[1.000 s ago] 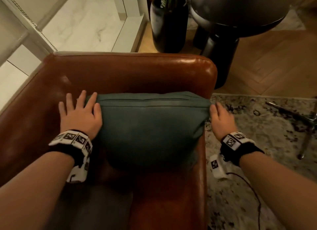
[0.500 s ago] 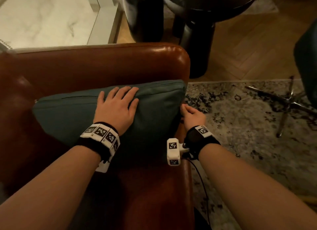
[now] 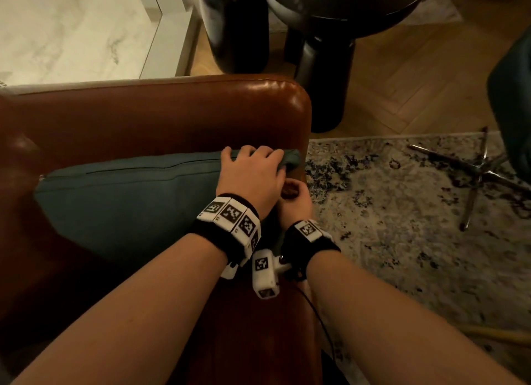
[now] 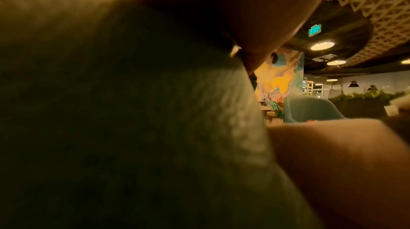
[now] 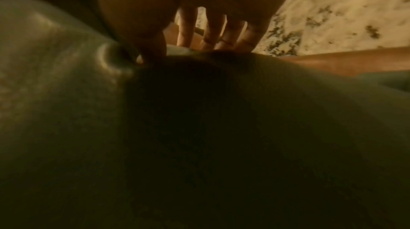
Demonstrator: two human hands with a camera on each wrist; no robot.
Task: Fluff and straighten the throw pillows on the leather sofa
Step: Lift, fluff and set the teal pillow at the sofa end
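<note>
A teal throw pillow (image 3: pixel 129 200) leans against the back of the brown leather sofa (image 3: pixel 143 114), at its right end. My left hand (image 3: pixel 253 169) lies on the pillow's top right corner with its fingers curled over the edge. Just below it, half hidden, my right hand (image 3: pixel 296 195) grips the pillow's right side. In the right wrist view the thumb (image 5: pixel 153 46) digs a dimple into the pillow (image 5: pixel 199 145) while the fingers (image 5: pixel 210 29) reach behind it. In the left wrist view the pillow (image 4: pixel 111 127) fills the frame below my palm.
A black round side table (image 3: pixel 324 68) and a black planter (image 3: pixel 238 25) stand right behind the sofa's corner. To the right lie a speckled rug (image 3: pixel 402 226), a chrome chair base (image 3: pixel 477 172) and a teal chair (image 3: pixel 514 97).
My left hand has slid from the pillow's left edge across its top to the right corner. The right hand has stayed at the right side and curled tighter.
</note>
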